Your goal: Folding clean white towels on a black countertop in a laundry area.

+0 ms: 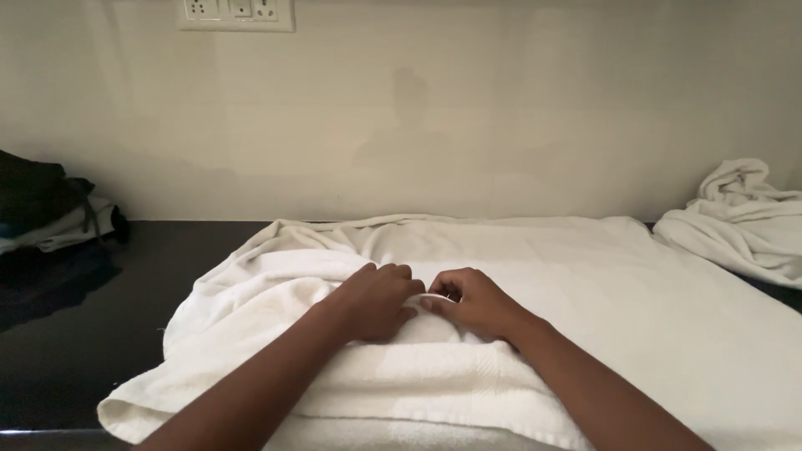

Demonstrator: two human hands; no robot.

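A large white towel (601, 284) lies spread over a dark counter (75, 351), bunched and folded at its left and front. My left hand (376, 299) rests palm down on a raised fold near the towel's middle, fingers curled into the cloth. Just to its right, my right hand (469, 302) pinches a small fold of the same towel between thumb and fingers. The two hands almost touch. Both forearms reach in from the bottom edge over the towel's thick front hem.
A second crumpled white towel (739, 219) sits at the right end of the counter. At the far left lies a pile of dark and light cloth (46, 209). A pale wall (434, 108) rises behind, with a socket plate (236, 13) at the top left.
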